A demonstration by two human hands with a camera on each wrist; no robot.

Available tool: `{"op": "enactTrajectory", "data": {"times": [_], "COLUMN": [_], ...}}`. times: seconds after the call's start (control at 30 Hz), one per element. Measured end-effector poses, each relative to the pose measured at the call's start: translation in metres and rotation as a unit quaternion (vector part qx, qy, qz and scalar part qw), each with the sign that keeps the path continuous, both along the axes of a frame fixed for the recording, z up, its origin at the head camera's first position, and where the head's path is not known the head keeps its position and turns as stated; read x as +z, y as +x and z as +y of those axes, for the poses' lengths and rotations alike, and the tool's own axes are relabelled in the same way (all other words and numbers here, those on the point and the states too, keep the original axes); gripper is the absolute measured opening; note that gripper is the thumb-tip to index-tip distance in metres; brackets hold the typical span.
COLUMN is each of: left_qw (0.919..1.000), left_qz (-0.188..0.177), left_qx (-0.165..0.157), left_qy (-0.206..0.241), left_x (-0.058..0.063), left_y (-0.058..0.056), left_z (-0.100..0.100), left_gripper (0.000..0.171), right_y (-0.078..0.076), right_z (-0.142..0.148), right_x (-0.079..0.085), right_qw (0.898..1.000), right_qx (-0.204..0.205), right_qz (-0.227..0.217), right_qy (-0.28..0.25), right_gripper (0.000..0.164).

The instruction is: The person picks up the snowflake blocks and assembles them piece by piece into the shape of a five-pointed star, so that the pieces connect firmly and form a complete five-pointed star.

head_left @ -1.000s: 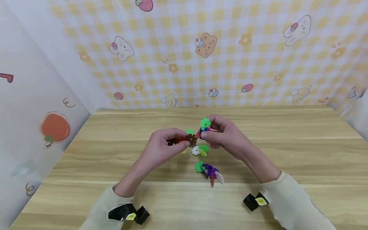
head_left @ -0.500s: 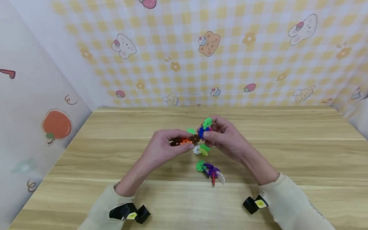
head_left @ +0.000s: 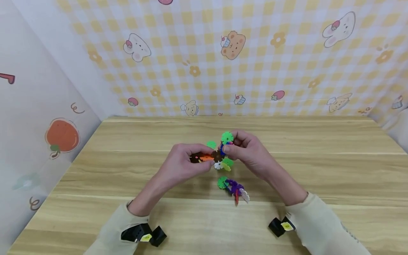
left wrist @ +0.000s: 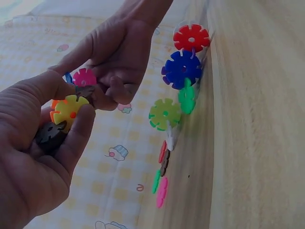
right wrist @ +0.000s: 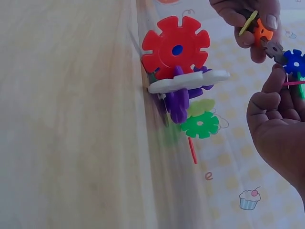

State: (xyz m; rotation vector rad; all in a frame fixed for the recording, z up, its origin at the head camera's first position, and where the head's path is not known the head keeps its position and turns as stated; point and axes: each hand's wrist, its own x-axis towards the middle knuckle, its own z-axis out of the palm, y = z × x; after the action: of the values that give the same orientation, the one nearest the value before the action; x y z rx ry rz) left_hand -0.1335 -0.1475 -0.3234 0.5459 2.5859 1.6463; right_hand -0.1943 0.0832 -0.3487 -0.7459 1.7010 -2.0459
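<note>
My left hand point(head_left: 186, 161) pinches a joined row of plastic snowflake discs: a brown disc point(head_left: 218, 156) at its front end, an orange disc point(right wrist: 262, 31), a yellow disc point(left wrist: 70, 109) and another dark brown disc point(left wrist: 51, 137). Opposite it, my right hand point(head_left: 251, 152) grips a second cluster made of a blue disc point(right wrist: 295, 62), a green disc point(head_left: 227, 137) and a pink disc point(left wrist: 84, 77). In the right wrist view the front brown disc sits edge to edge with the blue one. The fingers hide parts of both clusters, which are held above the table.
Nearer me on the wooden table point(head_left: 204, 226) lies a joined cluster point(head_left: 234, 187) of green, purple, red and white discs. Below the hands, another cluster point(head_left: 227, 163) has green, white and yellow-green discs. A green disc point(head_left: 211, 144) shows behind. A patterned cloth point(head_left: 191, 46) hangs at the back.
The left hand has shifted slightly right, bringing its brown disc from a small gap up against the blue disc. The right hand's cluster has turned a little. The table clusters have stayed put.
</note>
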Motion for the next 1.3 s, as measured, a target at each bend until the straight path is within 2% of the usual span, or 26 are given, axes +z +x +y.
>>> {"op": "enactTrajectory", "data": {"times": [0.1,0.3,0.37,0.53,0.7,0.8,1.03,1.2,1.3], "left_qw": [0.9999,0.9981,0.9978,0.9974,0.9969,0.9973,0.9981,0.9973,0.9943], "left_qz": [-0.003,-0.031,-0.024,-0.007,-0.013,-0.008,0.019,0.050,0.099], "left_qx": [0.000,-0.020,-0.023,-0.005,0.017,0.023,0.026,0.014,0.005], "left_qy": [0.013,0.050,0.058,0.071,0.076,0.068,0.052,0.052,0.039], "left_x": [-0.002,-0.005,-0.007,-0.009,-0.010,-0.010,-0.011,-0.012,-0.012], "left_y": [-0.001,-0.005,-0.005,-0.004,-0.003,-0.003,0.000,0.000,0.001], "left_z": [0.000,0.000,0.001,0.004,0.005,0.005,0.006,0.007,0.008], "left_gripper": [0.021,0.030,0.030,0.022,0.020,0.019,0.020,0.024,0.026], "right_y": [0.000,0.000,0.001,0.002,0.003,0.003,0.002,0.001,-0.001], "right_z": [-0.003,-0.008,-0.009,-0.010,-0.008,-0.007,-0.007,-0.004,0.001], "right_x": [0.001,0.003,0.004,0.003,0.001,0.000,-0.003,-0.005,-0.004], "right_qw": [1.000,0.999,0.998,0.999,0.999,0.999,1.000,1.000,0.998], "right_qx": [-0.011,-0.033,-0.038,-0.031,-0.016,-0.018,-0.028,0.005,0.033], "right_qz": [-0.015,-0.039,-0.038,-0.036,-0.029,-0.019,-0.011,0.002,0.028], "right_qy": [0.005,0.012,0.014,0.001,-0.022,-0.018,-0.004,-0.027,-0.036], "right_gripper": [0.005,0.006,0.006,0.004,0.004,0.005,0.009,0.012,0.016]}}
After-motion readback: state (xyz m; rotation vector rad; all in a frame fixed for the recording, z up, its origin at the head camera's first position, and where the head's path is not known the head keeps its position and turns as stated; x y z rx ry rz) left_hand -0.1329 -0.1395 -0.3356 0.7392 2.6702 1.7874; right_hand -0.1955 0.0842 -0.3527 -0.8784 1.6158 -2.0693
